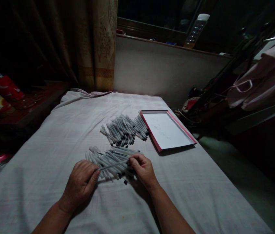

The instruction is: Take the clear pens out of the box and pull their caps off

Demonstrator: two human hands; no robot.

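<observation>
A slim translucent pen is stretched between my two hands, above the near pile of pens. My left hand is closed on its left end. My right hand pinches the other end between thumb and fingers. Beneath lies the near pile of clear pens, some with dark ends. A small black cap rests on the cloth just in front of that pile. Farther back is a second pile of similar pens, their dark ends mostly toward me.
A shallow box lid with red sides and a white inside sits right of the far pile. Everything lies on a pale sheet. A bottle stands on the windowsill; a dark red side table is at left.
</observation>
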